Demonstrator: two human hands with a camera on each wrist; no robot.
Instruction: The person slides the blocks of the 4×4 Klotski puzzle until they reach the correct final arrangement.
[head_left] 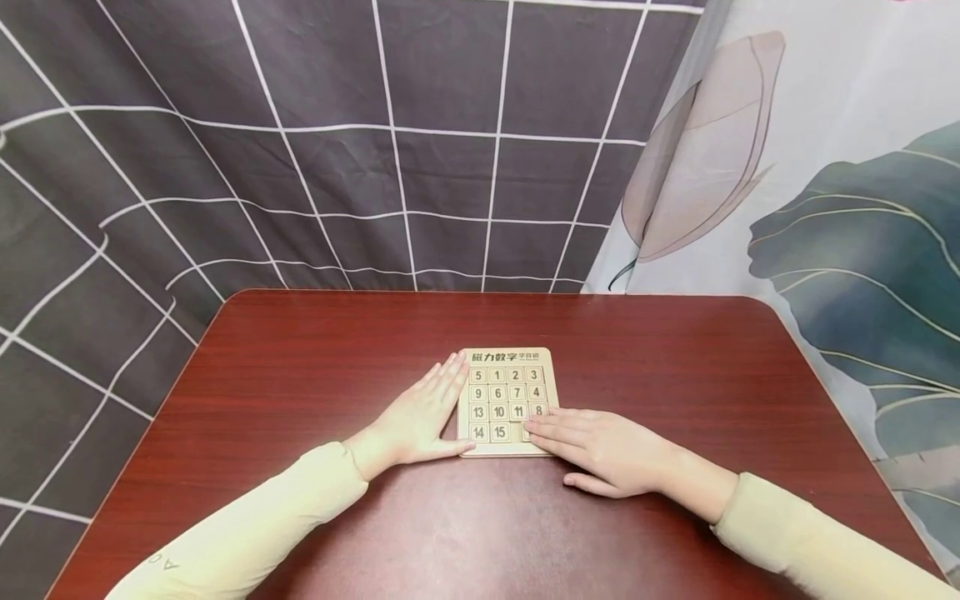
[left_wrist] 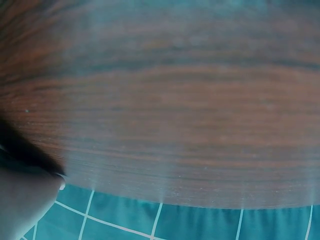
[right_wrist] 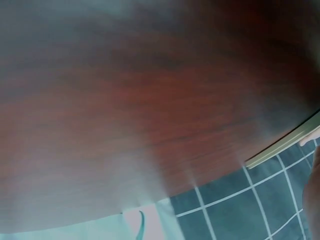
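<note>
A pale number sliding puzzle (head_left: 504, 402) lies flat on the table, its numbered tiles in rows under a printed heading. My left hand (head_left: 416, 417) rests along the puzzle's left side, fingers straight and thumb stretched to the lower left corner. With straight fingers, my right hand (head_left: 607, 448) touches the lower right tiles and covers most of the bottom corner one. A gap shows in the bottom row, right of the 15 tile (head_left: 500, 432). The right wrist view catches the puzzle's edge (right_wrist: 280, 147); the left wrist view shows only part of the left hand (left_wrist: 30, 202).
The dark red wooden table (head_left: 315, 350) has rounded far corners. Behind it and on the left hangs a grey curtain (head_left: 442, 175) with white grid lines. A white curtain with leaf prints (head_left: 840, 275) hangs on the right.
</note>
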